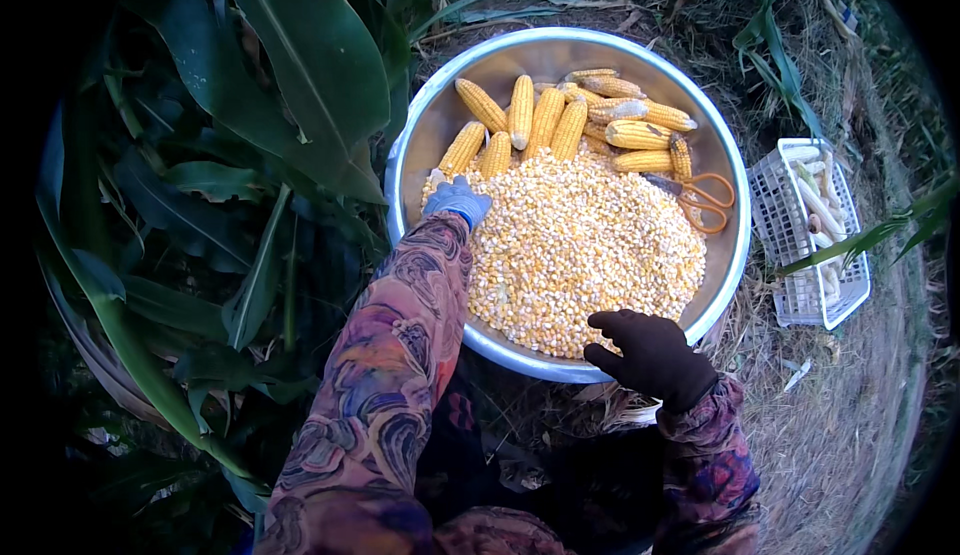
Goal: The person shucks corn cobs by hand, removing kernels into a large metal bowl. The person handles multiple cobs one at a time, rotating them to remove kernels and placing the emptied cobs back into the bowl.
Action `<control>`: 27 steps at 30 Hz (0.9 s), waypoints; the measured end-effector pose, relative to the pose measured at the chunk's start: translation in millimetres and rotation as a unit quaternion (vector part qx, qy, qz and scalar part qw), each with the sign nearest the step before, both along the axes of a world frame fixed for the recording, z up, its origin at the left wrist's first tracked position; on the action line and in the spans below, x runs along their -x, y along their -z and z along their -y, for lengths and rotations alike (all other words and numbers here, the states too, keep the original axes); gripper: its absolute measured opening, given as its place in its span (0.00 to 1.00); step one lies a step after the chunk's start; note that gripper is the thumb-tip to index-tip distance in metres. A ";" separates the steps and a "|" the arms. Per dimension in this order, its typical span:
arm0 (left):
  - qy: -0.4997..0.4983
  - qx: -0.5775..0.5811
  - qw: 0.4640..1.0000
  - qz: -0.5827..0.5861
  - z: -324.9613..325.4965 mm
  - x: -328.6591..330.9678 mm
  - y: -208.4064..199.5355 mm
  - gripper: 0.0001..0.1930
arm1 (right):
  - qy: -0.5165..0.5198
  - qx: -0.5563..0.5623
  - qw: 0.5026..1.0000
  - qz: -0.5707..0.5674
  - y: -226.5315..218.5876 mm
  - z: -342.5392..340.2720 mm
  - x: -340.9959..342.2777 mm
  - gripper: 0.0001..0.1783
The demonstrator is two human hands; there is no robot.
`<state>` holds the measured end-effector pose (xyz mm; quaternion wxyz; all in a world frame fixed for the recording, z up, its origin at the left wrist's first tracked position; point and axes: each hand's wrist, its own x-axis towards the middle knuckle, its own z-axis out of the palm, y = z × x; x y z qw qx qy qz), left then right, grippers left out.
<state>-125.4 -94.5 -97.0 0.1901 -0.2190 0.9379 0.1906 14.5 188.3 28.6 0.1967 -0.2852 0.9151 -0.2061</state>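
A wide metal basin (745, 205) holds a heap of loose corn kernels (585, 255), with several yellow ears of corn along its far side. My left hand (458, 201), in a light blue glove, lies at the basin's left, by the lower end of an ear of corn (463, 147). Its thumb is apart from its fingers, and no grip on the ear shows. Over the near rim my right hand (652, 353), dark-gloved, has thumb and fingers apart with nothing between them. Scissors with orange handles (708, 202) rest on the kernels at the right, their blades partly hidden.
Right of the basin, a white plastic basket (783, 217) holds several pale, bare-looking cobs (820, 200). Broad green corn leaves (310, 65) crowd the left and reach near the basin's rim. Dry grass and straw (800, 435) cover the ground.
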 end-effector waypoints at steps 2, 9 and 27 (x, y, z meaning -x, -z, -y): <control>-0.025 -0.009 1.000 0.006 4.4 -2.4 17.9 0.37 | -0.012 -0.012 1.000 0.010 -2.9 4.4 3.0 0.21; 0.068 -0.148 0.982 -0.090 -33.7 -1.0 -7.2 0.30 | -0.029 -0.035 0.998 0.043 -2.8 13.8 14.1 0.21; 0.153 0.108 0.981 0.060 72.4 60.2 16.4 0.22 | -0.032 0.027 0.998 -0.045 2.1 4.6 13.5 0.21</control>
